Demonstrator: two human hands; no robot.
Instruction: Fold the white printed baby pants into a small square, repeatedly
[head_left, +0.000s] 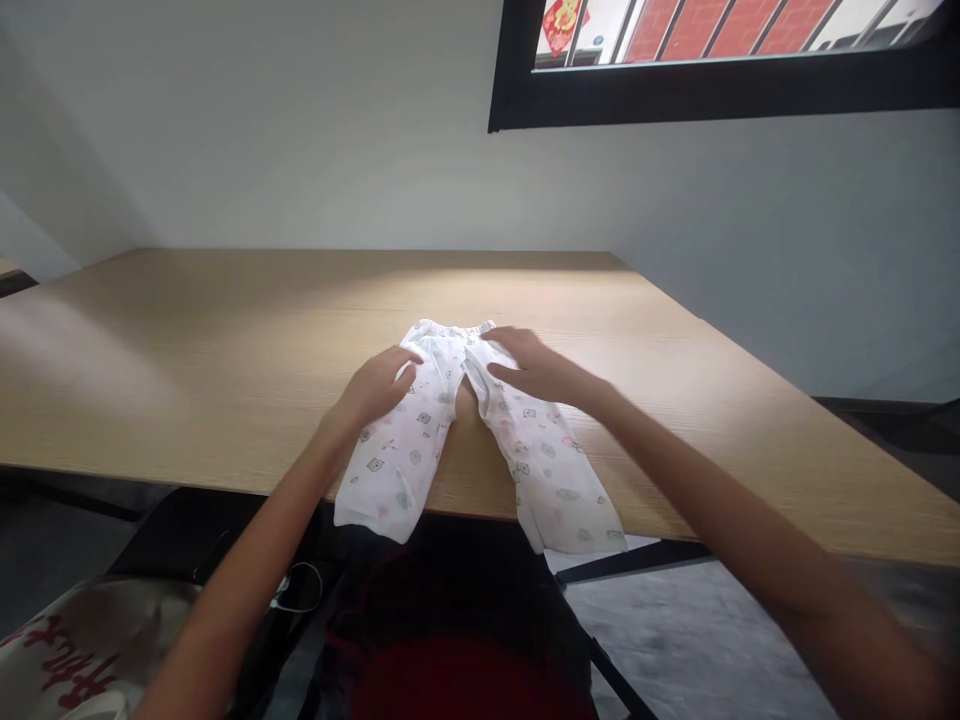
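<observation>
A pair of small white trousers [439, 400] with a pale green, grey and pink print lies spread on the wooden table [247, 350]. Its elastic waistband points away from me, and both leg ends hang over the near edge. My left hand [379, 385] rests at the left side of the upper leg, thumb and fingers apart. On the other side, my right hand [529, 365] lies over the right hip just below the waistband, its fingers stretched out. Neither hand visibly grips the cloth.
Behind the table stands a grey wall [315, 130] with a dark-framed window [645, 100] at upper right. Below on the left are a dark chair [169, 530] and a whitish bag [112, 630] with red lettering. My lap is under the near edge.
</observation>
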